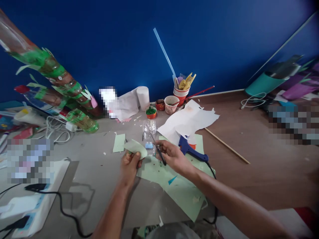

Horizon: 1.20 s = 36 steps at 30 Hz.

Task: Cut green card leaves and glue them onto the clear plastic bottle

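Observation:
My left hand [131, 162] pinches a curved piece of pale green paper [134, 146] between thumb and fingers. In my right hand [171, 154] is a pair of dark-handled scissors [160, 154], blades pointing up and away from me, a little right of the paper and apart from it. Large pale green paper sheets [184, 196] lie beneath both hands, with a blue scrap [172, 180] on top. Just beyond my hands rests a small clear plastic bottle [149, 127] with a blue cap. A blue glue gun [194, 152] lies beside my right wrist.
A tall green-and-brown bottle structure [59, 79] leans at the left. Toward the wall stand a cup of tools [180, 94], a paint cup [171, 104] and a green paint pot [151, 112]. White paper [191, 119] and a wooden stick [226, 146] lie right. A power strip [32, 209] sits lower left.

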Tool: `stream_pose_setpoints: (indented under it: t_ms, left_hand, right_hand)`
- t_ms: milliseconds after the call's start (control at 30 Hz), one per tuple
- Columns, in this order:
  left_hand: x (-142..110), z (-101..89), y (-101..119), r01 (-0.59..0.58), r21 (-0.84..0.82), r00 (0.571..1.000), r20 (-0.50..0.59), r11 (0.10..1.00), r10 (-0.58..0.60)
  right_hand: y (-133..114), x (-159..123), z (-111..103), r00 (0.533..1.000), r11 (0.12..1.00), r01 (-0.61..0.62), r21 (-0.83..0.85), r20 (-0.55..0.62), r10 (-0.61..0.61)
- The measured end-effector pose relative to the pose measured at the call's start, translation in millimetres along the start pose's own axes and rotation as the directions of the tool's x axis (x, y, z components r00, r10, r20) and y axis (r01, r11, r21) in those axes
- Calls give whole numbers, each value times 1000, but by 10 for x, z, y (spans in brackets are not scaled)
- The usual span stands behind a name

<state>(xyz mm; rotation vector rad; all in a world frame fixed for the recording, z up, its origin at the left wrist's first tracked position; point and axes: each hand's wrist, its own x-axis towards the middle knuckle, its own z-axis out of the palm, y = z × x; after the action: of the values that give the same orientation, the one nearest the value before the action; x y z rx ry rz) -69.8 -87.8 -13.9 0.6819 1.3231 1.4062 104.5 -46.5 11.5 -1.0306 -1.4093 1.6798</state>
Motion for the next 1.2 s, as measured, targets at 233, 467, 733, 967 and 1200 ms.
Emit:
stream_pose_setpoints:
  t_ms: [233,467,733,967,1200]
  left_hand:
    - [-42,0,-34,55,43,985,163,998,-61]
    - [-80,54,-32,104,100,954,272,989,-128]
    - [-102,48,5,206,15,941,273,978,-202]
    - [-96,36,60,269,-85,902,373,959,-219]
    - [-95,-42,39,203,-191,904,413,960,-108]
  right_hand:
    - [-26,44,-27,997,947,-15,322,-64,37]
    - [34,16,4,990,977,100,190,-119,-78]
    - [68,-63,-31,894,818,438,-372,87,-439]
    - [103,-16,-59,830,701,523,-485,105,-547]
    - [151,19,-91,683,485,671,-561,214,-698]
